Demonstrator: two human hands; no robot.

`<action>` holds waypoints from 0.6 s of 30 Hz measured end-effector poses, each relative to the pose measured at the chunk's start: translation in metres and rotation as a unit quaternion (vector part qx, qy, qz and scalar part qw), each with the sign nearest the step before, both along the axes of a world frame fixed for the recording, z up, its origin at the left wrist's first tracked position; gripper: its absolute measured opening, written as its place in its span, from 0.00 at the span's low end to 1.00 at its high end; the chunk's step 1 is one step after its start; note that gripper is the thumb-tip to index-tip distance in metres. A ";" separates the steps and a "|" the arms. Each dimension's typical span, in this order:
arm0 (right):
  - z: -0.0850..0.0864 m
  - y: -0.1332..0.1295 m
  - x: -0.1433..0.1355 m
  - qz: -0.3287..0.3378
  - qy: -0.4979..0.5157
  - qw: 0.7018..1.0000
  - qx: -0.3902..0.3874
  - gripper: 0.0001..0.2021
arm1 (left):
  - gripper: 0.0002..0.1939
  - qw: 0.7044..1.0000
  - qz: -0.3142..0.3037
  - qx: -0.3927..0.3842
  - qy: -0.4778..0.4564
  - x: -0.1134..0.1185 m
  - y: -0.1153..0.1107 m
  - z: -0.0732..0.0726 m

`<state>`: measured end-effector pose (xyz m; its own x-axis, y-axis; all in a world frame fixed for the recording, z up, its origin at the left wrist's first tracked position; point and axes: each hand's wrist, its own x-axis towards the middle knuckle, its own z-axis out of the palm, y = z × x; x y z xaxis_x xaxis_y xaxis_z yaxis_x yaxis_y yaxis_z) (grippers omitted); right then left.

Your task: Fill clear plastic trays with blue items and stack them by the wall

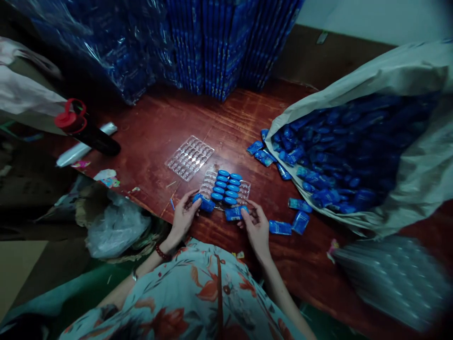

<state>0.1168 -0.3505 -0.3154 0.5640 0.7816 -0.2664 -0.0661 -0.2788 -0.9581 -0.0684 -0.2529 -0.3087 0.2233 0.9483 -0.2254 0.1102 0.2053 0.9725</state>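
A clear plastic tray [208,182] lies near the table's front edge, its middle columns filled with blue oval pieces [219,184]. At the tray's near left corner, my left hand [184,212] is closed on a blue packet [206,203]. By the near right corner, my right hand [255,225] grips another blue packet [233,213] between thumb and fingers. Behind the filled tray, to the left, rests a second clear tray [190,158] with no blue pieces in its cavities. Loose blue packets [280,227] lie to the right of my right hand.
A white sack [339,97] full of blue packets opens on the right. Stacked clear trays [396,278] stand at the lower right. A red-capped bottle [94,137] lies left. Blue flat packages [226,47] line the back. A plastic bag [116,226] is below the left edge.
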 end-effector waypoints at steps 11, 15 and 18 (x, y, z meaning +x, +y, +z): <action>0.003 -0.021 0.011 0.104 0.168 0.978 -0.066 0.26 | 0.22 0.931 -0.277 0.190 0.143 -0.025 -0.004 -0.006; 0.001 -0.028 0.007 0.090 0.127 0.986 -0.064 0.25 | 0.22 0.888 -0.324 0.264 0.189 -0.035 -0.003 -0.009; -0.003 -0.030 0.007 0.074 0.004 0.995 -0.065 0.22 | 0.19 0.843 -0.361 0.327 0.229 -0.035 -0.003 -0.011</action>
